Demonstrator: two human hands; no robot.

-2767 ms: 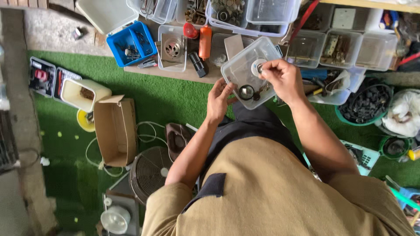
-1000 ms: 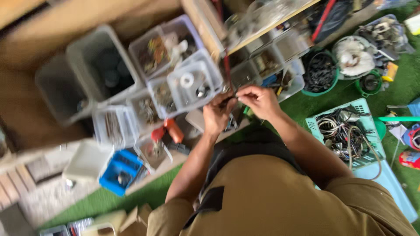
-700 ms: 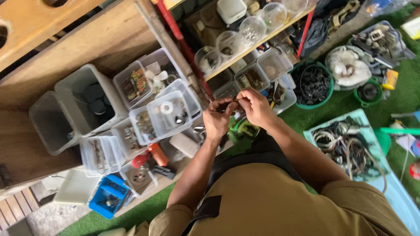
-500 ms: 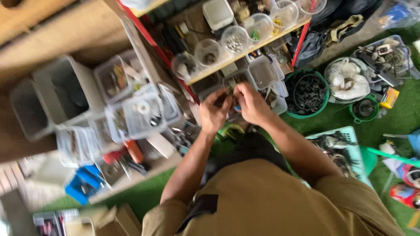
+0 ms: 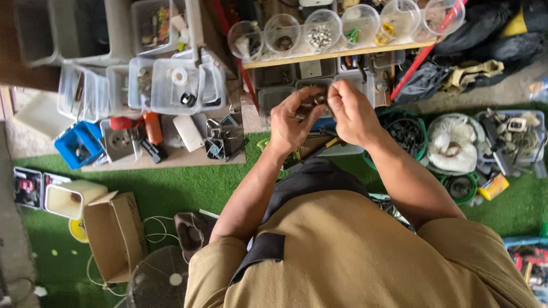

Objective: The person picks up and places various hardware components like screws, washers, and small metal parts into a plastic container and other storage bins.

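Near the upper middle of the head view, the left hand (image 5: pixel 290 118) and right hand (image 5: pixel 353 112) pinch a small metal part (image 5: pixel 319 100) between their fingers, just below the shelf (image 5: pixel 337 55) of clear cups; its fitting looks unfinished.

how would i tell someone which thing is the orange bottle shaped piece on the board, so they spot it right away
Start at the wooden board lying on the green turf left of the person's left hand. On it, below the stacked clear tubs, the orange piece lies beside a red one and a white block. It is the only orange thing there, long and rounded.
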